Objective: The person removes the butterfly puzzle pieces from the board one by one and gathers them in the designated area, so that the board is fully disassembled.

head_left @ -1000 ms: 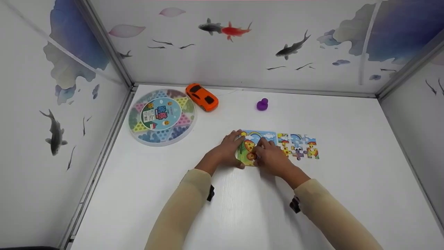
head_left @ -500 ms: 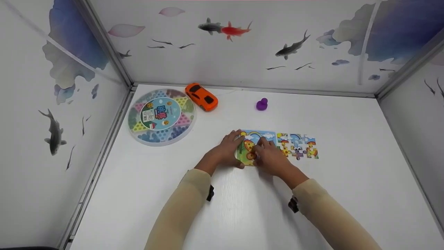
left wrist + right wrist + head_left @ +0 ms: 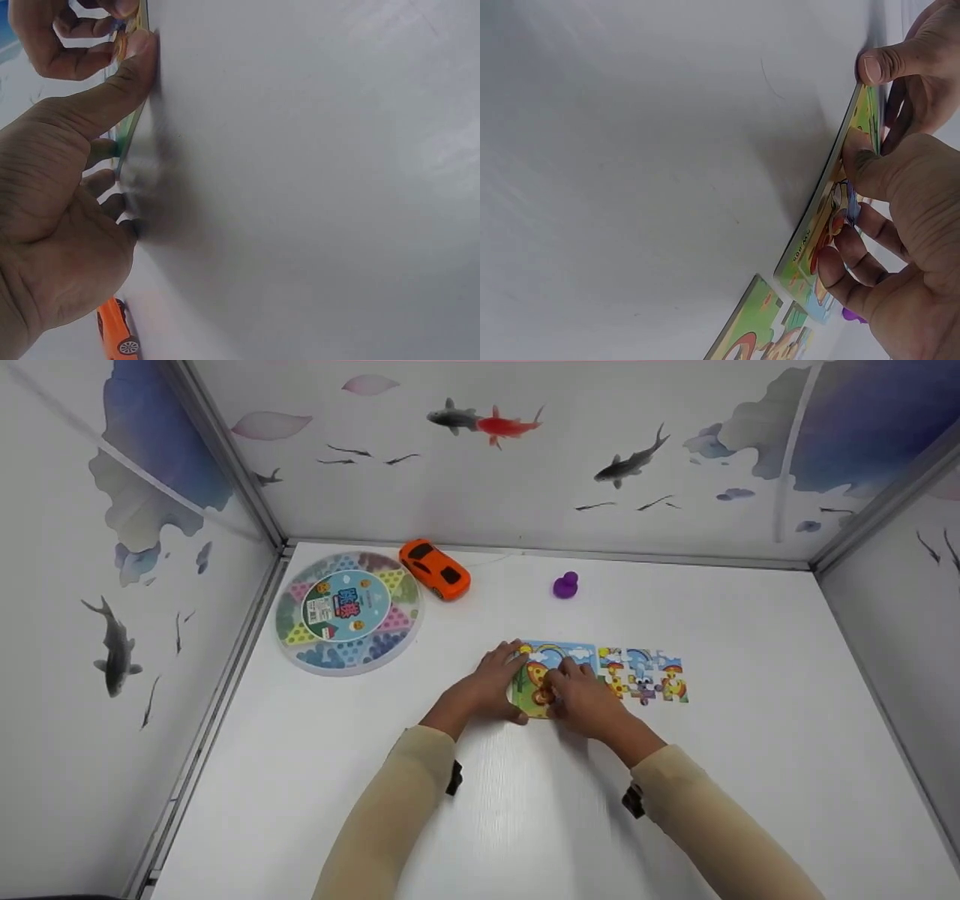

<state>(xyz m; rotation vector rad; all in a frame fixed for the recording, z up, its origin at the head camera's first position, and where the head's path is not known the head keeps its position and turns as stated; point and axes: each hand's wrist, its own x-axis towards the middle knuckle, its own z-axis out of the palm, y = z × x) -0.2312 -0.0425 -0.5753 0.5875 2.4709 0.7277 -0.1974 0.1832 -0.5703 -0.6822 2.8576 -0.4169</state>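
A jigsaw puzzle board (image 3: 531, 701) with a cartoon picture lies flat on the white table. My left hand (image 3: 491, 686) holds its left side, fingers at the far corner and thumb at the near corner. In the left wrist view the thumb (image 3: 124, 86) presses along the near edge. Over the board's right half, my right hand (image 3: 589, 701) has its fingers curled down, pinching at a puzzle piece that they mostly cover. In the right wrist view its thumb (image 3: 862, 161) touches the board's picture. Several joined puzzle pieces (image 3: 643, 679) lie just right of the board.
A round Chinese checkers set (image 3: 349, 615) lies at the back left, with an orange toy car (image 3: 435, 570) beside it. A small purple toy (image 3: 566, 585) stands behind the board. Patterned panels (image 3: 510, 495) wall in the table at the back and sides.
The right hand's fingers shift very slightly on the board. The left hand keeps its place, and the puzzle pieces and toys stay where they were.
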